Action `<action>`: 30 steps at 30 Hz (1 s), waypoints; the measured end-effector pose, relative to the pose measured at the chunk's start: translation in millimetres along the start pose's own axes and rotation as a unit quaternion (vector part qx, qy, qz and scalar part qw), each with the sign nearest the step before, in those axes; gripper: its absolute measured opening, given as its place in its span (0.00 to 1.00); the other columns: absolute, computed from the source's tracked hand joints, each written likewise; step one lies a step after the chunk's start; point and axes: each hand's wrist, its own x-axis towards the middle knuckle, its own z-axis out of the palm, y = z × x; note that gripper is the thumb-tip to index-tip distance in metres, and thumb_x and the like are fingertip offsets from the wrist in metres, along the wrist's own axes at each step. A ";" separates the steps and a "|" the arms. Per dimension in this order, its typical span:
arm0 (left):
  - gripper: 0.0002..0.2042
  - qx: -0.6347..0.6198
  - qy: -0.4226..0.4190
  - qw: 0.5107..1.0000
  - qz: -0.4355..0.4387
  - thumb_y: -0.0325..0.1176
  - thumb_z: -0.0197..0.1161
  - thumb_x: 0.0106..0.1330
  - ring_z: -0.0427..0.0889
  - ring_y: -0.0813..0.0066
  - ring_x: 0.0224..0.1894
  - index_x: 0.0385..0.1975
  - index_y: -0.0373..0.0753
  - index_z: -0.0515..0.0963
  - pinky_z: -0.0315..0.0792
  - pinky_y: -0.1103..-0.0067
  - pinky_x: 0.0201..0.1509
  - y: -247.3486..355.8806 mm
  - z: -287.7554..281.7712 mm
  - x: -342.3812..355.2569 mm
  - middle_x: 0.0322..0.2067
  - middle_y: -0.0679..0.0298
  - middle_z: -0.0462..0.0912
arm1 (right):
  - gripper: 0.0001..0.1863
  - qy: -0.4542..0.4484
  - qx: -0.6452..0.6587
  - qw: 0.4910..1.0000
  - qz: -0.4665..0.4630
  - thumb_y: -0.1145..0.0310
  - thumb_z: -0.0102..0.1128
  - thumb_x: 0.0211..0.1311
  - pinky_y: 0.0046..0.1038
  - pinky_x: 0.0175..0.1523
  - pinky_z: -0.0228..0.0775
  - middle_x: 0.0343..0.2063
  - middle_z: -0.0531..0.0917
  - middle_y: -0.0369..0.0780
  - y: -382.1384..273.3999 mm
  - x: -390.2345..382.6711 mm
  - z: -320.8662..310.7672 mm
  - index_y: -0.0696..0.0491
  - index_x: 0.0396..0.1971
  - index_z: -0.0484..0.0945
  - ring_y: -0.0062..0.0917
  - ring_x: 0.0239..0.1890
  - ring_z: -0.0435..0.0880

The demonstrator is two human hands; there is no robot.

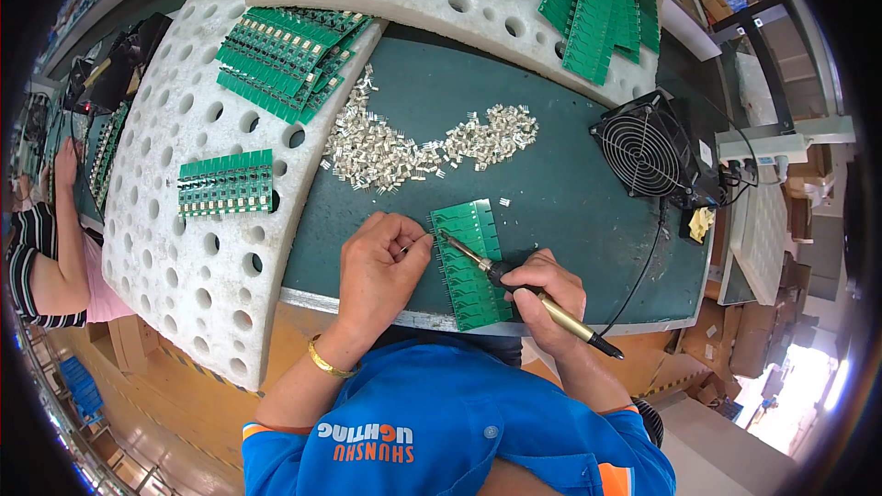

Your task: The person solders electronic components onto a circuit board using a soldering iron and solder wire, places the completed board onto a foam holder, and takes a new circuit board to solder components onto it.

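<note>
A green circuit board (469, 285) lies on the dark green bench mat (570, 220), pins along its long left edge. My left hand (381, 271) is pinched at that edge near the upper left corner; what its fingertips hold is too small to make out. My right hand (547, 298) grips a gold and black soldering iron (570, 320), its tip on the board's upper left edge beside my left fingertips. Loose small white connectors (386, 152) lie in heaps above the board.
White perforated foam slabs (156, 239) hold stacked boards (276, 64) at left and back. A black fan (643, 147) with cables stands at right, beside a crumpled yellow cloth (700, 223). A co-worker's arm (64, 239) works at the far left.
</note>
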 end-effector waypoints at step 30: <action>0.04 0.010 0.007 1.000 0.010 0.24 0.67 0.60 0.67 0.84 0.22 0.27 0.33 0.79 0.64 0.82 0.27 0.1 2.6 1.2 0.23 0.67 0.73 | 0.09 -0.014 -0.055 0.995 -0.082 0.73 0.64 0.54 0.33 0.35 0.64 0.23 0.82 0.42 -4.6 4.4 2.3 0.58 0.35 0.80 0.32 0.22 0.77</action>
